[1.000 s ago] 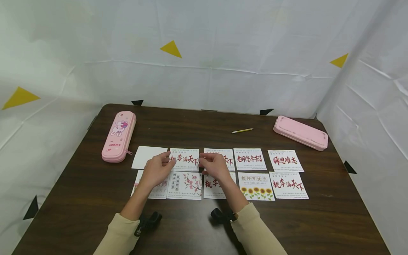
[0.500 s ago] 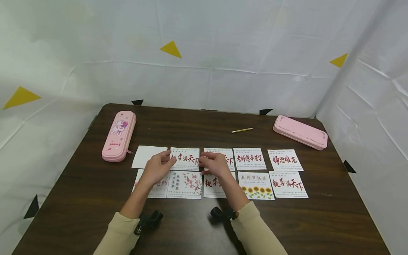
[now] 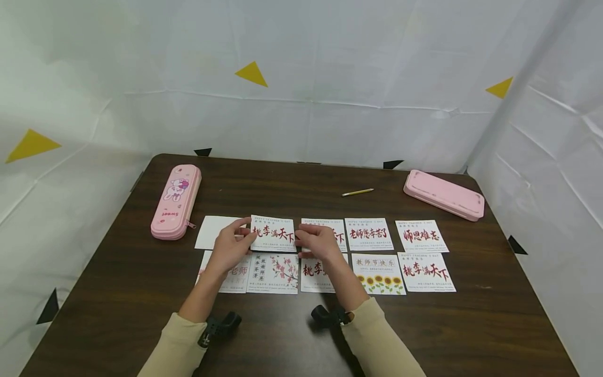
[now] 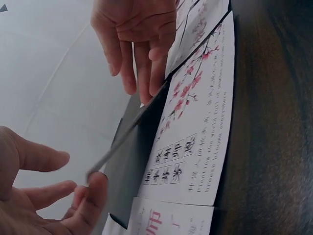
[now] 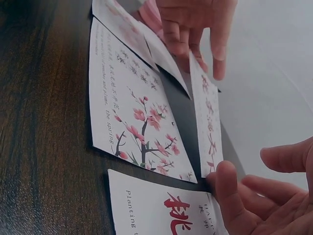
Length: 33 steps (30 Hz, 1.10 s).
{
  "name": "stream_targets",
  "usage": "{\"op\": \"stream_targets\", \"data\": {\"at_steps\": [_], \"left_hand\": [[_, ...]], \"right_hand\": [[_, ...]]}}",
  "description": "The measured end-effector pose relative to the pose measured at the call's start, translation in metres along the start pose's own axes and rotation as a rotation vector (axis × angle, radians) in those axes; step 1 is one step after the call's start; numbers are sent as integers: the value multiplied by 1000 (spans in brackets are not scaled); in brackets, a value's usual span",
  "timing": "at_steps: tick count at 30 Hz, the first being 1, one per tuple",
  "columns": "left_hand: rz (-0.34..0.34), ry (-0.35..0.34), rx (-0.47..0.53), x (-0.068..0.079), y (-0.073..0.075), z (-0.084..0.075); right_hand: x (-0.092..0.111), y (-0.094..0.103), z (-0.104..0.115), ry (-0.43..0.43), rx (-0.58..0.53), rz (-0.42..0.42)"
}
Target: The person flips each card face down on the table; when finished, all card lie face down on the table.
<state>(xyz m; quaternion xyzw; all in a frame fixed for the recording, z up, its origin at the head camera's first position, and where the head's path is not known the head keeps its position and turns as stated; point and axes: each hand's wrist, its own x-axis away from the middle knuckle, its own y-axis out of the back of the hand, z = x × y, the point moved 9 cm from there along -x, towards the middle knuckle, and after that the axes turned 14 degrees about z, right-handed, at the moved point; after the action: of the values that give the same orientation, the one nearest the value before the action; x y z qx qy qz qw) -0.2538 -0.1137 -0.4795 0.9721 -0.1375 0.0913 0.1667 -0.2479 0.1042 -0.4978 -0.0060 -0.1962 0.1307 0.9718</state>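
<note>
Both hands hold a white greeting card [image 3: 273, 234] with red brush lettering between them by its side edges. My left hand [image 3: 228, 251] has bent fingers at its left edge; in the left wrist view that thumb [image 4: 46, 155] stands apart from the card. At the right edge, fingertips of my right hand [image 3: 322, 245] touch it, the thumb [image 5: 283, 157] also apart in the right wrist view. Tilted, the card rises over the table behind a blossom card [image 5: 142, 117]. My left hand partly covers a blank white card [image 3: 214, 233]; my right hand partly covers two red-lettered cards.
More cards lie in two rows, among them a sunflower card [image 3: 378, 275] and two red-lettered cards at the right end. Behind them lies a yellow pencil [image 3: 358, 192]. Pink pencil cases stand at the back left [image 3: 176, 201] and back right [image 3: 444, 195].
The red-lettered card between my hands has shifted slightly away and tilted up off the table. My left fingers have risen a little; the other cards stay where they were.
</note>
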Motion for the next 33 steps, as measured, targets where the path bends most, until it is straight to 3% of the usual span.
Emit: {"op": "stream_targets", "data": {"at_steps": [13, 21, 33], "left_hand": [[-131, 14, 95, -2, 6, 9], [-134, -18, 188, 0, 10, 9], [-70, 29, 206, 0, 5, 12]], "right_hand": [[0, -2, 4, 29, 58, -1], [2, -3, 11, 69, 168, -13], [-3, 3, 10, 143, 116, -19]]}}
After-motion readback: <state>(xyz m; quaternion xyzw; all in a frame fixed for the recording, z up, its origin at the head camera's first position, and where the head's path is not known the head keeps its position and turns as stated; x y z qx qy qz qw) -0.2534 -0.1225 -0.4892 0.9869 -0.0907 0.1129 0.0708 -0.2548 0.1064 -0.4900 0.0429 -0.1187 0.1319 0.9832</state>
